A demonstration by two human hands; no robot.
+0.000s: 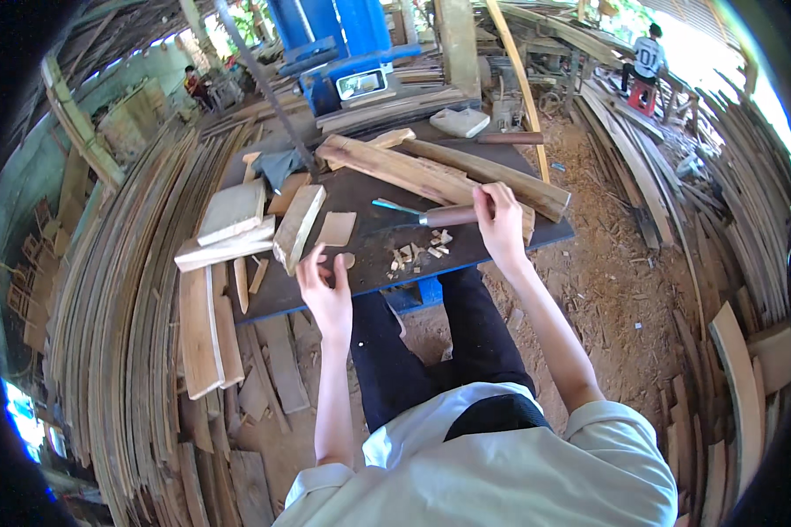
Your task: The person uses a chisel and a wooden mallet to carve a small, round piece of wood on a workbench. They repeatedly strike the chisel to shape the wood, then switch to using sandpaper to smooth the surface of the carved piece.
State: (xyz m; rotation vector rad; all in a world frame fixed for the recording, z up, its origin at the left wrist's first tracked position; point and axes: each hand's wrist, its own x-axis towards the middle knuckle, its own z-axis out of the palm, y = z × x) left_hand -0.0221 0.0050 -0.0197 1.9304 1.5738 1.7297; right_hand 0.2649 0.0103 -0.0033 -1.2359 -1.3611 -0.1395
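Note:
My right hand [498, 220] is closed on the brown handle end of a chisel [448, 217]. Its blade points left over the dark tabletop [382, 230]. Fingers curved and apart, my left hand [323, 294] is over the table's near edge and appears to hold nothing. Just beyond its thumb is a small round wooden piece [349, 261]. A thick wood block [299, 224] stands close to the left fingertips, with a flat thin wood piece [337, 229] beside it. Small wood chips [406, 256] are scattered between my hands.
Long boards [404, 169] lie across the table's far right. Stacked blocks [233, 212] and a dark cloth [279, 167] occupy its left side. Behind stands a blue machine [334, 44] with a phone [361, 84] on it. Timber piles [119, 290] flank me; a person [649, 57] sits at far right.

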